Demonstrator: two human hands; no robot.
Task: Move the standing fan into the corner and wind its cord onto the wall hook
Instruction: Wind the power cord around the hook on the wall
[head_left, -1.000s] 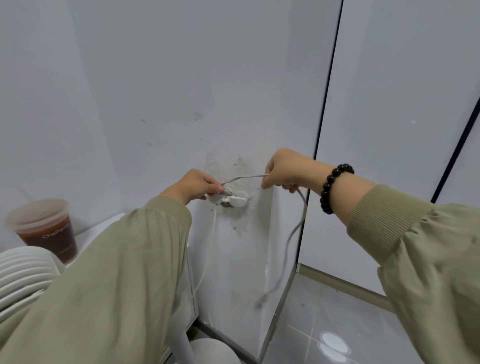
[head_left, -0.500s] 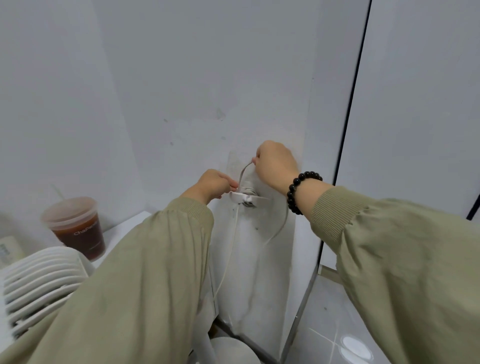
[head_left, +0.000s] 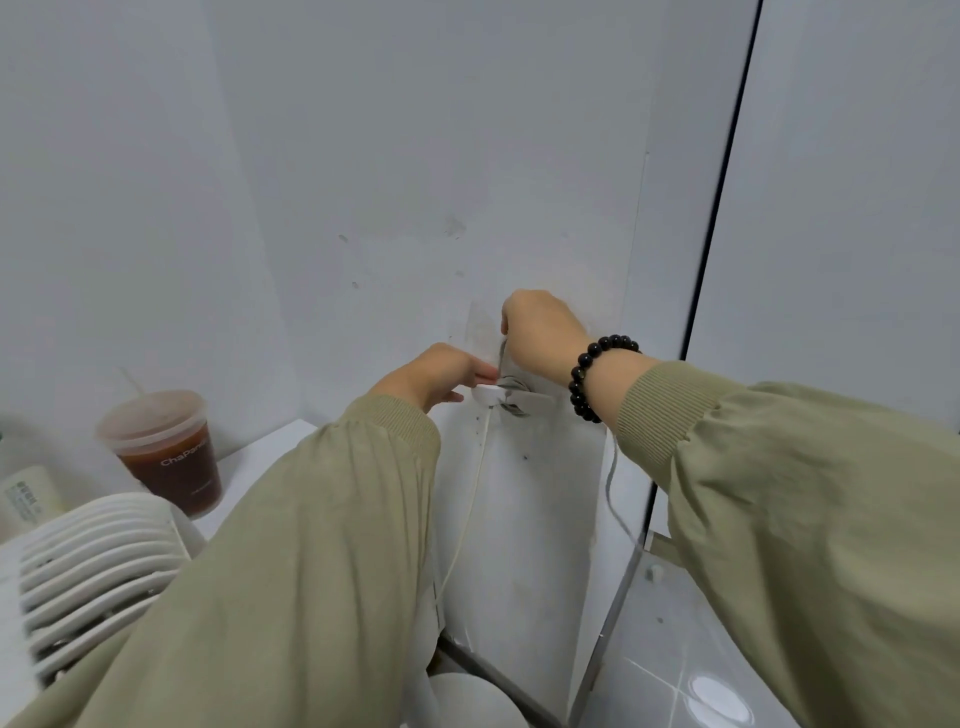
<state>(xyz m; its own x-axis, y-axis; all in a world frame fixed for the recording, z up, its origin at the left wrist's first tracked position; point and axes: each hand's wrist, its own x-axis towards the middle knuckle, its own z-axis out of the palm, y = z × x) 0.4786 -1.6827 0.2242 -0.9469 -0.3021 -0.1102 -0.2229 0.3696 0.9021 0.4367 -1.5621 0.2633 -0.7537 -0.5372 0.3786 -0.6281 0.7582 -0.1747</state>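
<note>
A white wall hook sticks out of the pale wall in the corner, with turns of grey cord around it. My right hand is just above the hook, pinching the grey cord, which loops down under my wrist. My left hand is at the hook's left side, fingertips on its white front. A thin white length of cord hangs from the hook towards the floor. The fan's white slatted head is at the lower left and its round base shows at the bottom.
A lidded plastic cup of brown drink stands on a white ledge left of the hook, next to a small white bottle. A dark vertical seam splits the right wall. Glossy grey floor tiles lie at the lower right.
My right hand has carried the cord from the right of the hook up and over to just above it. The hanging loop has shortened. My left hand stayed at the hook.
</note>
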